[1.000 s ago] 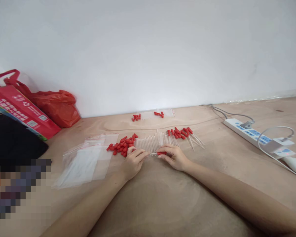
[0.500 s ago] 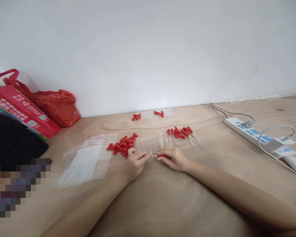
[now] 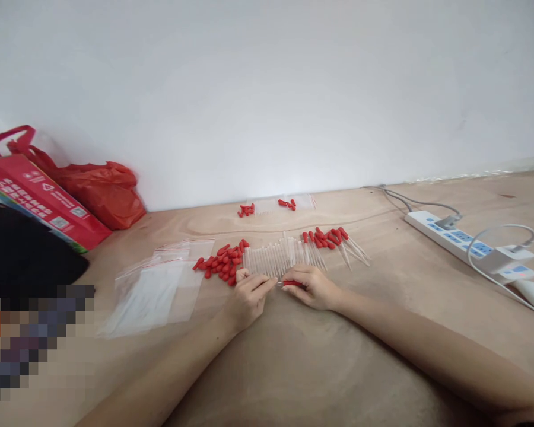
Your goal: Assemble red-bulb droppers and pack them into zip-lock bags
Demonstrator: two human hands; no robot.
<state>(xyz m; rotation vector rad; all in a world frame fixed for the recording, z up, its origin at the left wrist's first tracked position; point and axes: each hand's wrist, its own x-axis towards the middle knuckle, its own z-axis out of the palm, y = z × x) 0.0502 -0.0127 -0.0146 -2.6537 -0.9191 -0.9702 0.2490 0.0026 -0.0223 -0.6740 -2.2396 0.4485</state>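
My right hand [image 3: 314,288] is closed around a red rubber dropper bulb [image 3: 292,283], whose side shows between thumb and fingers. Fingers pressed together, my left hand [image 3: 251,293] grips a thin clear glass dropper tube [image 3: 279,283]; only a short piece shows between the two hands. The tube meets the bulb, but how deep it sits is hidden. Just beyond my hands lies a row of glass tubes [image 3: 269,258]. A pile of loose red bulbs [image 3: 225,261] is by my left hand. Beyond my right hand lie several droppers with red bulbs fitted [image 3: 327,238].
Clear zip bags [image 3: 160,290] lie at left. Near the wall is another bag [image 3: 267,206] with red bulbs. A white power strip [image 3: 449,237] with cables stands at right. A red plastic bag [image 3: 102,193], a printed bag [image 3: 48,198] and a black item [image 3: 26,255] fill the left side.
My left hand has shifted slightly right, toward my right hand, and less of the tube shows between them. The piles around them look the same.
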